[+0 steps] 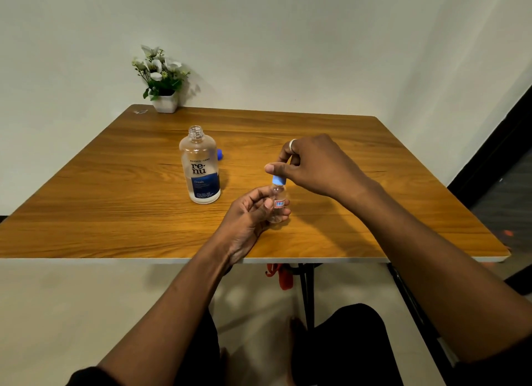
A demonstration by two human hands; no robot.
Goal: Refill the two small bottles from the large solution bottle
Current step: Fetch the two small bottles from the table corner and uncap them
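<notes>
- Head view: left hand (253, 210) is gripping small bottle (278, 202) just right of the uncapped large solution bottle (200, 166).
- Right hand (313, 163) is pinching its light-blue cap (278, 180).
- Looking light, slick plastic; hold mid-body.

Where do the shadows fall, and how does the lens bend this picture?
Head view: the right hand casts a soft shadow on the table below and right of the small bottle; the plant shadows the wall to its right; the wide lens bows the table's edges and the wall corner.
</notes>
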